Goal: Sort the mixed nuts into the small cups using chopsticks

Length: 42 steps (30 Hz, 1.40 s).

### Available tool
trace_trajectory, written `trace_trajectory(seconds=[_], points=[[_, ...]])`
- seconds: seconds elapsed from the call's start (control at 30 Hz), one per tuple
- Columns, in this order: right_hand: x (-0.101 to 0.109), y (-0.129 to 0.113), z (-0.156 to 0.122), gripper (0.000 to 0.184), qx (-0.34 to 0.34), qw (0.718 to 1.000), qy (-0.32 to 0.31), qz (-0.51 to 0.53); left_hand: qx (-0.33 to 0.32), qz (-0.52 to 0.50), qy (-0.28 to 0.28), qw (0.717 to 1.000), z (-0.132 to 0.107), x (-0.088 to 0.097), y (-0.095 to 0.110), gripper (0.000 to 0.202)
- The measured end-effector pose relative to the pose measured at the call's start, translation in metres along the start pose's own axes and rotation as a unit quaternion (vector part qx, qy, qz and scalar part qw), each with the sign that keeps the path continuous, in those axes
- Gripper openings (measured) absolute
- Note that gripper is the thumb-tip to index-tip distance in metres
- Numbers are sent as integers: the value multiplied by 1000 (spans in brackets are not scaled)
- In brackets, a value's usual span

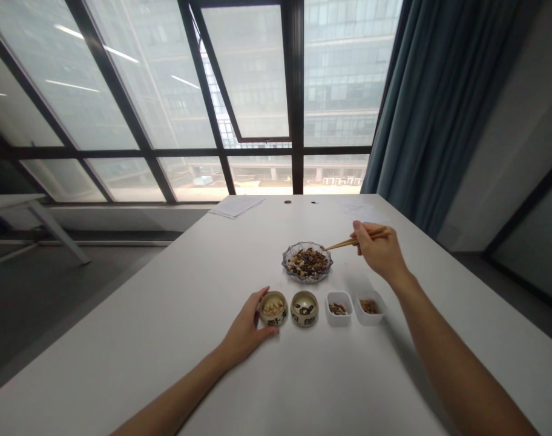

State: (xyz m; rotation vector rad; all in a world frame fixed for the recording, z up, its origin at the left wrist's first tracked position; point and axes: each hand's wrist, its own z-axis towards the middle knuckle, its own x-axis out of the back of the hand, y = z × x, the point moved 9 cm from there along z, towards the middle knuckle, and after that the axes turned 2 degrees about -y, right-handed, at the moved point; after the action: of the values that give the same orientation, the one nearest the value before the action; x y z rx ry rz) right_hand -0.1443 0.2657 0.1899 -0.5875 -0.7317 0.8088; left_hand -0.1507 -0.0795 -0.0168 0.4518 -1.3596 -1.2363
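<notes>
My right hand (379,249) is closed around a pair of wooden chopsticks (344,243), whose tips reach the right rim of a scalloped glass bowl (289,270). Mixed dark and pale seeds or nuts (308,263) fill that bowl. With thumb and fingers wrapped about its left side, my left hand (249,324) holds a small round ceramic cup (273,321) containing pale pieces. Beside it stands a similar ceramic cup (304,320) with a few dark pieces. Further right are a square white cup (339,320) and another white cup (370,316), both holding brownish pieces.
All the containers stand on a long white table (167,315). Sheets of paper (236,206) lie at its far left, near two dark holes in the tabletop. Behind are windows, with a blue curtain (412,115) at right and another table (13,203) at left.
</notes>
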Motion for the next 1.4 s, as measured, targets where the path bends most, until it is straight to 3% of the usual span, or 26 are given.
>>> trace_trajectory(seconds=[0.13,0.23,0.33,0.43,0.6,0.73,0.83,1.03,1.17,1.4], points=[[42,-45,-12,56,0,1000,10,-29,-5,-5,-3,1000,1,-1,2,92],[60,-70,-26,54,-7,997,-48,-62,-12,-7,-4,1000,1,-1,3,93],[61,-81,-40,56,-22,988,-131,-77,-21,1,-4,1000,1,-1,3,94],[45,-82,-51,59,-41,975,-210,-64,-25,9,3,1000,1,1,5,94],[17,-69,-57,52,-95,956,-270,-55,-16,21,3,1000,0,1,8,93],[10,-60,-58,51,-109,948,-294,-60,-8,31,1,999,0,0,6,91],[19,-62,-52,52,-90,960,-258,-58,-8,38,2,999,0,1,7,90],[32,-61,-29,46,-49,990,-129,-22,-6,40,2,999,1,0,7,88],[14,-34,-10,46,-45,995,-84,21,-15,39,-1,999,1,-1,6,86],[-34,28,9,44,-37,990,-134,24,-23,65,10,998,-2,1,12,83]])
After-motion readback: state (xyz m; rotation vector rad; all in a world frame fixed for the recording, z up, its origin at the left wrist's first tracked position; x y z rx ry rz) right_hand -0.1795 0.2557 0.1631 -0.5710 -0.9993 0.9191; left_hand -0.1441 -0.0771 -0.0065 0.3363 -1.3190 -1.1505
